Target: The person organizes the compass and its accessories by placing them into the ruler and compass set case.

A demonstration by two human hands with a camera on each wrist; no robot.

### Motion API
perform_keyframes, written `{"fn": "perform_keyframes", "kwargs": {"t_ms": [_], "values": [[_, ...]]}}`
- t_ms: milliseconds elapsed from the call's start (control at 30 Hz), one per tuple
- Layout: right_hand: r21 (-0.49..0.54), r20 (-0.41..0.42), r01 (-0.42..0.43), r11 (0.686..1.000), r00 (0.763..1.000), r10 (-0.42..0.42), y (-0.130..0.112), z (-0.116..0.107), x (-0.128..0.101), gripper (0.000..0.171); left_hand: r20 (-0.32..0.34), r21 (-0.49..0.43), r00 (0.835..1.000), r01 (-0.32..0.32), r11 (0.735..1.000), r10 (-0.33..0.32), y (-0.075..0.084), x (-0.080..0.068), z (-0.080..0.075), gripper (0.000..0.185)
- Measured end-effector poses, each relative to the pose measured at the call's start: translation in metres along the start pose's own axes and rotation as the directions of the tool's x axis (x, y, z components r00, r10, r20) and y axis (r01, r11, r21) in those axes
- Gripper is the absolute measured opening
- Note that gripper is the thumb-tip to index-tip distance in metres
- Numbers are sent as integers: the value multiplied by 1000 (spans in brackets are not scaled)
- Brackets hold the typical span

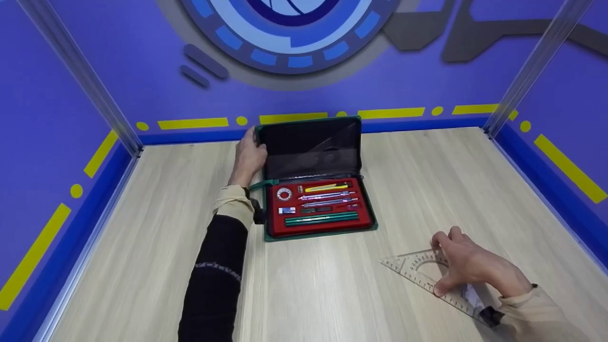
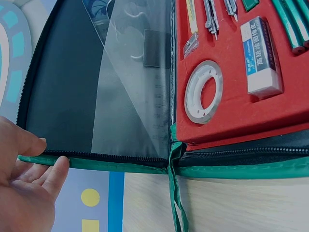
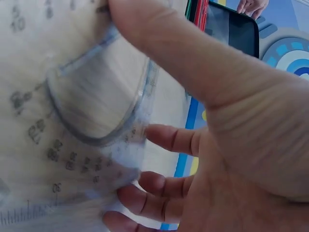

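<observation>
Now the left hand point(image 1: 249, 154) grips the upright lid edge of the open drawing-instrument case point(image 1: 316, 190), while the right hand point(image 1: 468, 263) pinches the clear set square point(image 1: 427, 275) lying on the bench point(image 1: 142, 237), well apart. Holding the lid steady and lifting the square flat seems wise.
</observation>
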State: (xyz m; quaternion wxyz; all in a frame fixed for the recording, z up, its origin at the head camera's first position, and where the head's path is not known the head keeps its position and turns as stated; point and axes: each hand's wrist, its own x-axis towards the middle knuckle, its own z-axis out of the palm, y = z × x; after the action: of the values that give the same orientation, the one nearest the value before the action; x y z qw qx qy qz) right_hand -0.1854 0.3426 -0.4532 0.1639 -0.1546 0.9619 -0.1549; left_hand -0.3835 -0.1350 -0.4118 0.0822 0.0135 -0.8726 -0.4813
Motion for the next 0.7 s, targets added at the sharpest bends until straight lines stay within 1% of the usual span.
{"fn": "perform_keyframes", "kwargs": {"t_ms": [200, 367, 467, 567, 633, 700], "values": [[62, -74, -22, 998, 997, 26, 0, -2, 0, 90, 0, -2, 1000, -3, 1000, 3, 0, 2, -1, 63], [113, -148, 7, 994, 989, 10, 0, -5, 3, 85, -6, 5, 1000, -3, 1000, 3, -1, 2, -5, 63], [128, -190, 38, 991, 982, -13, 1, -9, 2, 68, -8, 16, 1000, -20, 1000, 20, -2, 1, -7, 63], [134, -217, 91, 987, 974, -60, 4, -17, 2, 49, -2, 17, 999, -38, 999, 38, -2, 0, -6, 62], [157, -215, 122, 980, 973, -87, 6, -24, 1, 39, 2, 14, 999, -40, 999, 40, -2, 0, -5, 62], [194, -198, 166, 967, 972, -127, 9, -32, -1, 33, 7, 4, 999, -34, 999, 34, -1, 1, -3, 63]]}}
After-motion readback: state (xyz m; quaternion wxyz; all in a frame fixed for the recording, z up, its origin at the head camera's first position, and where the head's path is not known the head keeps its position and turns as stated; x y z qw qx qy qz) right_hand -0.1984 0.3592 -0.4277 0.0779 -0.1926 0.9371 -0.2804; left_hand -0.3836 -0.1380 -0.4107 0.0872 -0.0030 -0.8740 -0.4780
